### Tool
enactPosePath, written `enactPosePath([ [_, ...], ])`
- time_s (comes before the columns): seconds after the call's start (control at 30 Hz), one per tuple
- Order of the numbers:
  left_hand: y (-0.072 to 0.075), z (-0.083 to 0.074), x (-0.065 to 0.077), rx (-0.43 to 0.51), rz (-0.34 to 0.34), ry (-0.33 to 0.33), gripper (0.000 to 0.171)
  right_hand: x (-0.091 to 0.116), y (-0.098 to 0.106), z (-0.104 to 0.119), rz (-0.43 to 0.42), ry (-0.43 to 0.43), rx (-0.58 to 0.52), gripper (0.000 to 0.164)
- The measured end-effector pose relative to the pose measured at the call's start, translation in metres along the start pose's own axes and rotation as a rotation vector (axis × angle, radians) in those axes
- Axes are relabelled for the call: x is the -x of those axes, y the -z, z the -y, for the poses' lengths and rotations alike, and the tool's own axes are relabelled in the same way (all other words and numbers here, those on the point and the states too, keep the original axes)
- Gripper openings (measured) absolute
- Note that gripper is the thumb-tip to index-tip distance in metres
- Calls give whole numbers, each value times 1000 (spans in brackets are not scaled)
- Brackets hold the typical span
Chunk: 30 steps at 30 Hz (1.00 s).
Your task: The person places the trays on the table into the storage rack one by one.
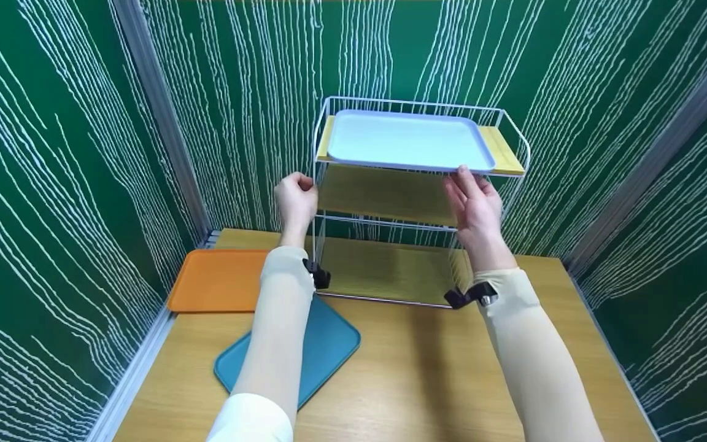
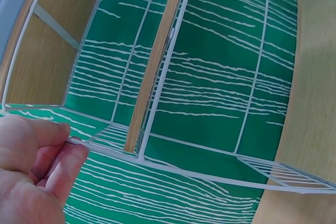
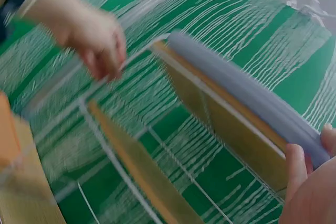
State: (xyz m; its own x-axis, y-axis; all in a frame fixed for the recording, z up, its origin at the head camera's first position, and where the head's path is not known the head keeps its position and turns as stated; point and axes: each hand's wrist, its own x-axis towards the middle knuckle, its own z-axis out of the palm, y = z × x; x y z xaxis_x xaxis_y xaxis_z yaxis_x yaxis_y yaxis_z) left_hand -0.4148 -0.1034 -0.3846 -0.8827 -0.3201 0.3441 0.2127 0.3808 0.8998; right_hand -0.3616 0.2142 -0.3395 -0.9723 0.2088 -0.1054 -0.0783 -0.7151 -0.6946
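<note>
A pale blue tray lies on the top wooden board of a white wire shelf rack. My right hand holds the tray's front edge near its right corner. In the right wrist view, thumb and fingers pinch the tray's end. On the left, my left hand grips the rack's front upright. The left wrist view shows thumb and fingertips closed around this thin white wire, just beside the upper shelf. Below are the rack's middle board and bottom board.
An orange tray lies at the table's back left. In front of it, a teal tray lies at an angle, partly hidden by my left forearm. The rack stands on the wooden table. Green walls with white lines enclose the space.
</note>
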Motion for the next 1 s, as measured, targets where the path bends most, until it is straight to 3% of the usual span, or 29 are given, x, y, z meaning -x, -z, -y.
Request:
enactPosePath([
  [0.13,0,0,1,15,3,1,5,3,7,-4,22,70,104,57],
  [0.3,0,1,1,24,11,-1,5,6,21,-6,48,124,134,61],
  [0.47,0,1,0,30,18,8,6,7,44,-13,51,174,199,55],
  [0.7,1,1,-1,23,19,16,6,4,84,-36,59,225,394,44],
  [0.87,-1,3,-1,29,29,21,6,-6,110,-35,4,422,533,45],
  [1.0,0,4,-1,19,17,4,5,-16,120,-18,-54,534,557,40],
])
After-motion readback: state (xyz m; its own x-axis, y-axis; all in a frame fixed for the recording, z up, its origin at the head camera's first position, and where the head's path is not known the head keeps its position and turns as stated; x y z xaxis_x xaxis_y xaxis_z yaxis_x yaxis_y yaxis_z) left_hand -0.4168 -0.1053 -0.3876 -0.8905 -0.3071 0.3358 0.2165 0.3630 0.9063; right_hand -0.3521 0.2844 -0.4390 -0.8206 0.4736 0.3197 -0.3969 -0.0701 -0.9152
